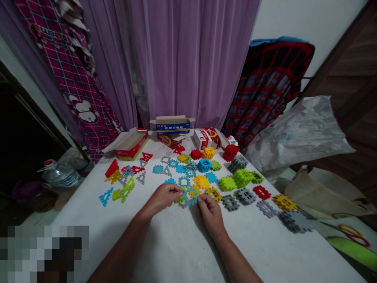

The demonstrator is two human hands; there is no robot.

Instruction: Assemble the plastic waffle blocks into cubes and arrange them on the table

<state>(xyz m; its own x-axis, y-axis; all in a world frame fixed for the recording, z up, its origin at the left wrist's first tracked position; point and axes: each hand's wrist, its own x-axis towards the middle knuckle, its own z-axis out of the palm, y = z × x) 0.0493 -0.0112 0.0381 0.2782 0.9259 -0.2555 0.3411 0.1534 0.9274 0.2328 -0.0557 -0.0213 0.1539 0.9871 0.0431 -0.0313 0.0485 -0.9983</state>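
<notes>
Between my two hands is a blue square interlocking tile [191,203] with an open middle, held just above the table. The fingertips of my left hand [165,198] pinch its left edge. On its opposite edge, the thumb and fingers of my right hand [211,212] are closed. Yellow and green tiles show behind it, partly covered. Just beyond lie a blue tile with a window [184,181] and a yellow stack [201,181]. To the right of my right hand sit grey window tiles [230,203].
Triangular pieces [127,189] lie at the left. Sorted stacks, such as lime green tiles [242,178] and yellow tiles [284,202], line the right side. Open boxes, one red [132,146] and one blue [173,126], stand at the back. Scissors [353,232] lie beyond the right edge.
</notes>
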